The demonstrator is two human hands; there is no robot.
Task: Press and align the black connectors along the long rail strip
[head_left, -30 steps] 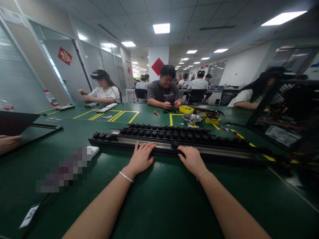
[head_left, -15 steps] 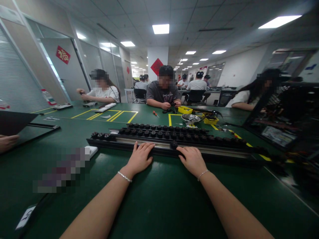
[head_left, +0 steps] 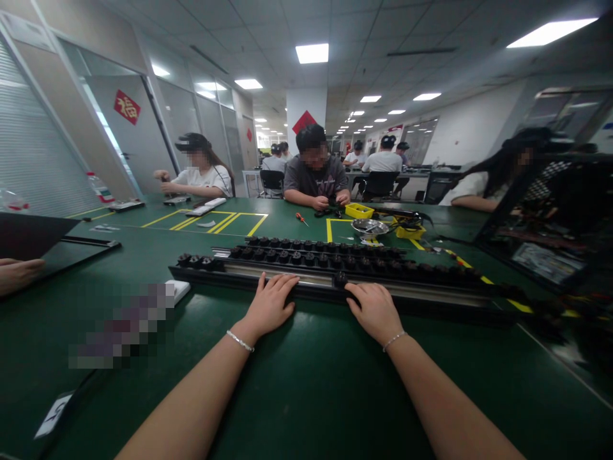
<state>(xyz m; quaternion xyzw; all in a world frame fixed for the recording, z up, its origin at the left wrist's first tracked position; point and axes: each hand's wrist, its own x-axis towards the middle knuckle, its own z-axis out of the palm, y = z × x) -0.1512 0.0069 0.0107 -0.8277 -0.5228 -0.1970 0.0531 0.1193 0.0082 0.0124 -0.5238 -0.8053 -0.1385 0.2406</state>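
A long black rail [head_left: 268,289] with a pale metal channel lies across the table before me. My left hand [head_left: 269,303] rests on its near edge, fingers stretched out and spread, with nothing in them. Against a single small black round part [head_left: 340,279] seated in the channel, my right hand [head_left: 375,308] has its fingertips extended, touching or just beside it. The thumb of that hand stands apart. Three similar black parts [head_left: 195,260] sit at the rail's left end. Right behind run further rows of black round parts [head_left: 310,258].
Across the green table [head_left: 287,396] a person [head_left: 316,176] handles small dark items near an orange screwdriver [head_left: 302,219], a metal bowl [head_left: 368,227] and yellow bins [head_left: 359,211]. A blurred-out object [head_left: 119,326] lies left; a large dark frame [head_left: 541,217] stands right.
The whole scene has shifted slightly to the right in view. Both hands keep about the same places on the rail, and the black round part stays beside my right fingertips.
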